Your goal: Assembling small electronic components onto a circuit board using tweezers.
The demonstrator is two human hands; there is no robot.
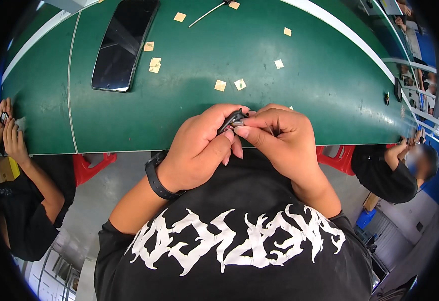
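Close to the near edge of the green table, my left hand [194,145] is closed around a small black curved casing [233,118], its thumb and fingers wrapped about it. From the other side my right hand [285,138] pinches a tiny silvery-grey piece [238,123] against the casing's opening. Something reddish, too small to name, shows beside that piece. A thin dark item [278,126] pokes up among the curled fingers of my right hand; its kind is hidden. My fingers cover most of the casing.
A black smartphone [121,47] lies at the far left of the green table [189,60]. Several small beige squares [220,86] are scattered beyond my hands, near a thin metal rod [207,14]. Co-workers sit at left [34,185] and right [390,170], beside red stools [93,168].
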